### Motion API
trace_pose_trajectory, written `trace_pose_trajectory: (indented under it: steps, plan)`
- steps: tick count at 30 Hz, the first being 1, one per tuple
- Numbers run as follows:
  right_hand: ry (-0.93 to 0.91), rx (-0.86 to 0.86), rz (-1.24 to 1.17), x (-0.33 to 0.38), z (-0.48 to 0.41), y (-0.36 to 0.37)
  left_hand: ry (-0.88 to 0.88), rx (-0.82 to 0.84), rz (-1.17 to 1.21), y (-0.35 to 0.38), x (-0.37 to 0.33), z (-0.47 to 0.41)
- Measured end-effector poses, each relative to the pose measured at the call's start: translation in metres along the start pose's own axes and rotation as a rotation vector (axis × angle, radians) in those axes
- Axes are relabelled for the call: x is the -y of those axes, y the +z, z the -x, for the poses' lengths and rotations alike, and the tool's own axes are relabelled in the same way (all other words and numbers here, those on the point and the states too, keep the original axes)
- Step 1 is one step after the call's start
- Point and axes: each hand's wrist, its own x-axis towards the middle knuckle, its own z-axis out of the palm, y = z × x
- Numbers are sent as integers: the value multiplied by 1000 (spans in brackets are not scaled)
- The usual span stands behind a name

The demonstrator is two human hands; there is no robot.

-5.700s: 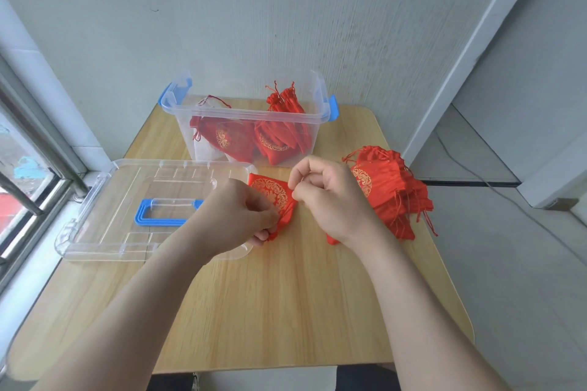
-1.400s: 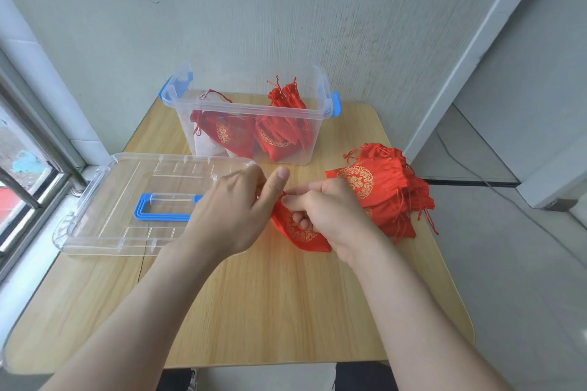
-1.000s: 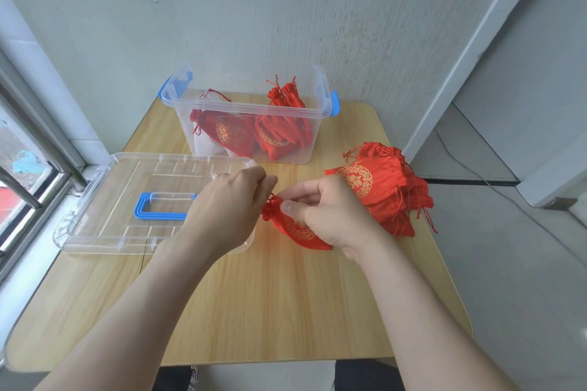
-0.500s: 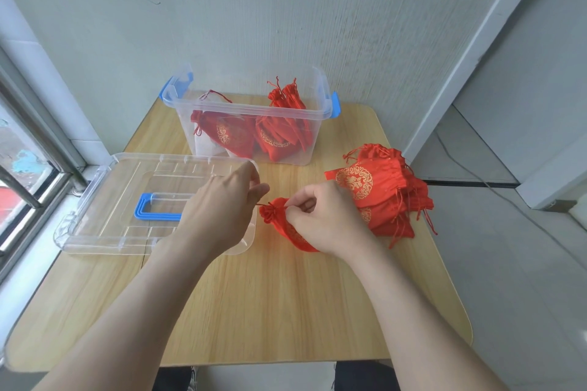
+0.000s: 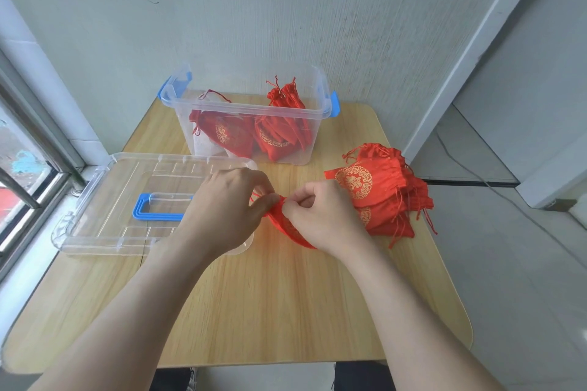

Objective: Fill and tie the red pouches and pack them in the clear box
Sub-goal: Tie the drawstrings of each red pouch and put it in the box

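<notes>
A red pouch (image 5: 287, 227) with gold print lies on the table between my hands, mostly hidden under my right hand. My left hand (image 5: 227, 209) pinches its drawstring at the gathered neck. My right hand (image 5: 320, 216) pinches the neck and string from the other side, fingers curled. The clear box (image 5: 251, 108) with blue latches stands at the back of the table. Several red pouches (image 5: 251, 135) lie inside it. A pile of flat red pouches (image 5: 378, 190) lies to the right of my right hand.
The box's clear lid (image 5: 127, 200) with a blue handle lies flat on the left part of the wooden table (image 5: 270, 311). A wall rises behind the box, a window frame (image 5: 28, 168) stands at the left, and the floor drops off on the right.
The pouch's mouth has been drawn shut. My hands have come closer together at its neck, both still pinching the drawstring. The pouch has stayed in the same spot.
</notes>
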Motion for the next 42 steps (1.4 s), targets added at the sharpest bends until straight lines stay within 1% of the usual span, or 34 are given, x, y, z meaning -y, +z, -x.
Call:
trace_pose_trajectory:
  steps: [3,11,17,22,28,32,35,38,40,42]
  plan:
    - [-21,-14,12,-2,-1,1,-59,-1,42,3,3,0]
    - [-107,-21,24,-8,-5,7,-108,37,129,3,0,-1]
    - [-230,36,120,-6,-1,7,-196,31,200,-2,-5,-1]
    - [-304,25,197,-8,-2,11,-210,4,210,-6,-7,-2]
    - [-262,42,271,-1,-1,10,-171,-39,102,1,-1,-2]
    - [-239,58,352,2,-2,12,-136,-23,63,5,1,-1]
    - [-235,101,417,2,-1,11,-106,6,57,5,2,1]
    - [-226,119,482,3,-1,12,-116,25,56,5,2,2]
    - [-194,113,461,4,-3,11,-127,11,52,6,1,1]
    - [-138,100,357,4,-5,9,-143,-16,52,6,0,-1]
